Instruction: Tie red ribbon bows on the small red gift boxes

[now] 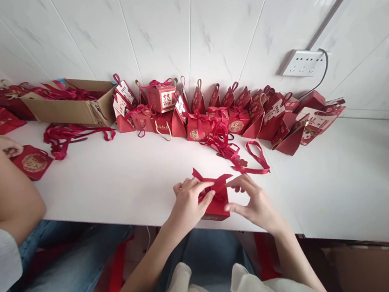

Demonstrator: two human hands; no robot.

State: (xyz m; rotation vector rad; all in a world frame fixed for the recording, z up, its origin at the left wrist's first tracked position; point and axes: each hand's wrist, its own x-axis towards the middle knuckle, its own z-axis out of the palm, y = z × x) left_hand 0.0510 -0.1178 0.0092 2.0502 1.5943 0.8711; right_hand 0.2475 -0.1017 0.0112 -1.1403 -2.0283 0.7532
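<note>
A small red gift box (219, 209) stands on the white table near its front edge, directly before me. Red ribbon (221, 179) is gathered on its top, with loose ends sticking up and out. My left hand (186, 200) reaches over from the left, its thumb and forefinger closed on the ribbon; the knot is partly hidden behind the fingers. At the box's right side, my right hand (257, 200) has thumb and fingers spread apart. The right thumb tip is at the box's side, and I cannot tell whether it touches.
Finished-looking red gift boxes (163, 98) line the wall. Loose red ribbons (224, 147) lie between them and my hands. A cardboard box (68, 114) of ribbons stands at the back left. A co-worker's arm (5, 186) rests left, beside another red box (34, 163). A power strip (302, 63) hangs on the wall.
</note>
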